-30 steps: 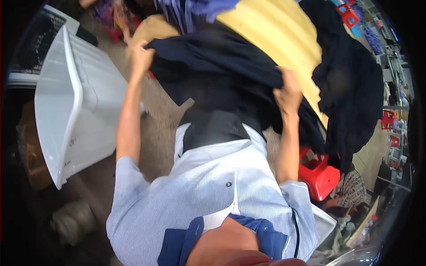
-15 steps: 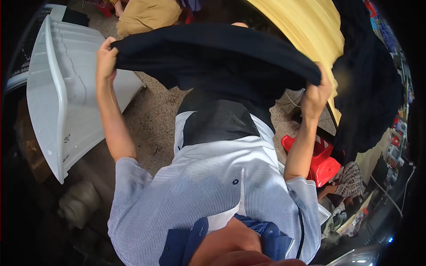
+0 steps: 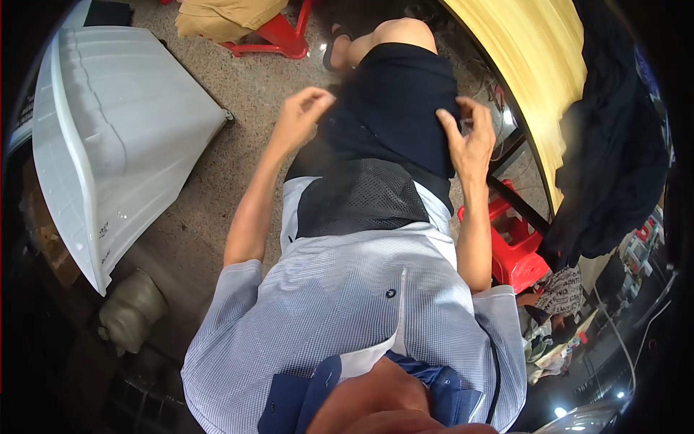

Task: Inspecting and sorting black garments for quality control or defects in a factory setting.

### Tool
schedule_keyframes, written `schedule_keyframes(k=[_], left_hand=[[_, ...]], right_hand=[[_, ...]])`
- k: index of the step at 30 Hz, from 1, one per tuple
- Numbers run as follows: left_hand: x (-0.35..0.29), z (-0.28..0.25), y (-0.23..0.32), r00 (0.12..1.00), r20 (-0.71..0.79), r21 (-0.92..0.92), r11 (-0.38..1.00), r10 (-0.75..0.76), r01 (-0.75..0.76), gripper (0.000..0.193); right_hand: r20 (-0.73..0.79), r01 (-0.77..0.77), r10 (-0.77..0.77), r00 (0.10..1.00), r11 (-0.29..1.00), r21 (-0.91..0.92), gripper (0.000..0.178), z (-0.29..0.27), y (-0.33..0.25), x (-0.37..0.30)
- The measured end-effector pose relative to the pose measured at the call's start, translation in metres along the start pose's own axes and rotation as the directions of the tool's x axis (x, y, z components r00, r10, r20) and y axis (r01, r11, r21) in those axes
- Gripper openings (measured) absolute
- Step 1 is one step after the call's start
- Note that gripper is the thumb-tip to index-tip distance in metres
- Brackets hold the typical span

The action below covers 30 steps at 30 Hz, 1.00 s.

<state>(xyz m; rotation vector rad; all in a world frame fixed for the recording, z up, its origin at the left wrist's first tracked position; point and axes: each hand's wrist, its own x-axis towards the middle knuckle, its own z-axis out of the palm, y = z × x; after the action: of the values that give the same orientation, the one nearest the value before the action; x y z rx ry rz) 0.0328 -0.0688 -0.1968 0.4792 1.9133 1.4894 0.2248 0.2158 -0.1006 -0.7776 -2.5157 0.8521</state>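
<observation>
A dark navy cloth point(image 3: 397, 101) lies across my lap and thigh, with a bare knee showing past its far edge. My left hand point(image 3: 303, 116) hovers by the cloth's left side, fingers bent forward and thumb apart, holding nothing visible. At its right edge is my right hand point(image 3: 471, 141), thumb and fingers spread, close to the fabric; whether it touches cannot be seen. The cloth's kind of garment does not show.
A white plastic tub point(image 3: 137, 123) stands at the left, a stuffed sack point(image 3: 134, 311) below it. To the right are a yellow ridged panel point(image 3: 535, 65), hanging dark fabric point(image 3: 614, 152) and a red stool point(image 3: 517, 249). Another red stool point(image 3: 282, 36) bears tan cloth point(image 3: 224, 14).
The cloth, held up and stretched between both hands before, now rests on my lap. Both hands have let go and moved inward, the left one the most.
</observation>
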Motion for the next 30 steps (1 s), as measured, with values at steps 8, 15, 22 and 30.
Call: schedule_keyframes(k=[8, 15, 22, 30], left_hand=[[0.003, 0.014, 0.033, 0.962, 0.206, 0.255, 0.94, 0.178, -0.229, 0.03], [0.002, 0.031, 0.067, 0.942, 0.206, 0.234, 0.922, 0.263, -0.308, 0.033], [0.002, 0.05, 0.06, 0.963, 0.167, 0.346, 0.902, 0.211, -0.258, 0.036], [0.0, 0.04, 0.069, 0.94, 0.195, 0.191, 0.929, 0.281, -0.317, 0.021]], right_hand=[[-0.203, 0.098, -0.071, 0.977, 0.987, 0.128, 0.01, 0.018, 0.009, -0.002], [-0.515, 0.271, -0.278, 0.811, 0.958, -0.09, 0.011, -0.017, -0.02, 0.051], [-0.285, 0.14, -0.132, 0.949, 0.99, 0.009, 0.014, 0.024, 0.011, 0.045], [0.192, 0.629, -0.612, 0.767, 0.777, -0.037, 0.036, 0.037, -0.034, 0.009]])
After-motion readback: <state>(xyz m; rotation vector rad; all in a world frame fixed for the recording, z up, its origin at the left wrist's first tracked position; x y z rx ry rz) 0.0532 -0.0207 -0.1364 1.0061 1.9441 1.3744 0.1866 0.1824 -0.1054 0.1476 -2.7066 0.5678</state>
